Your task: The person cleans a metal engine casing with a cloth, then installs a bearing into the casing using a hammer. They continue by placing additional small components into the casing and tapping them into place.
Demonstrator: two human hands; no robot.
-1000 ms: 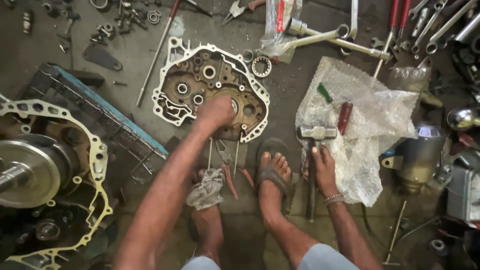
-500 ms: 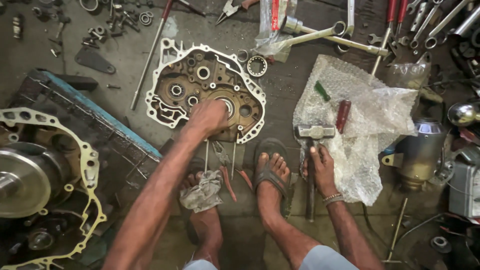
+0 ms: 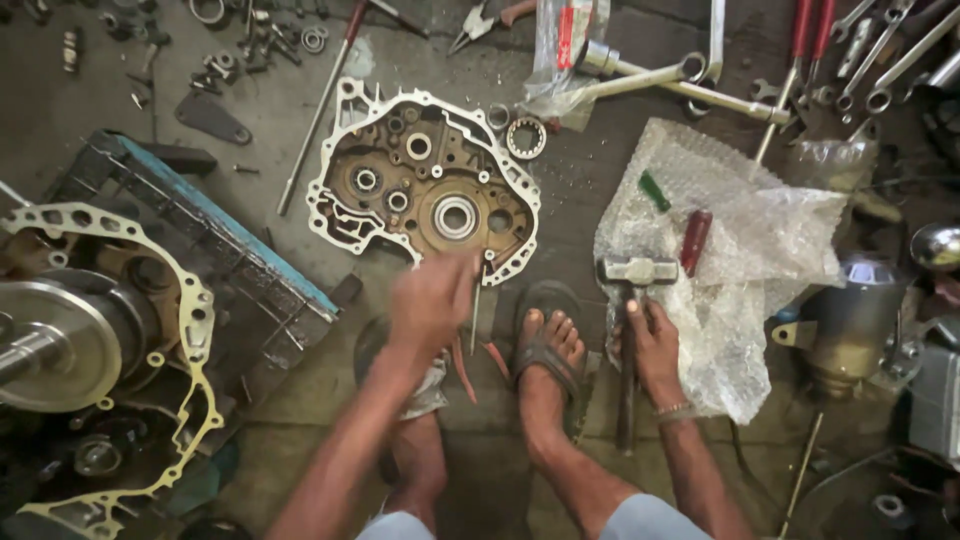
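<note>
The engine crankcase half [image 3: 425, 185] lies flat on the workshop floor [image 3: 560, 190], inner face up, just ahead of the person's feet. The hammer [image 3: 628, 330] lies beside the right foot, its head on the bubble wrap [image 3: 760, 230]. The step looks like fetching a tool from those by the feet; next comes a firm grip. The right hand [image 3: 655, 345] rests on the hammer's handle, fingers curled over it. The left hand [image 3: 432, 300], blurred, seems to clasp a thin rod [image 3: 477, 310]. A second ago it lay on the case; now it is drawn back.

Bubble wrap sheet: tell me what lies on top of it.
On the bubble wrap sheet lie a green-handled tool and a red-handled tool. The hammer head rests at its left edge, under the right hand. Whatever sits beneath the sheet is covered.
</note>
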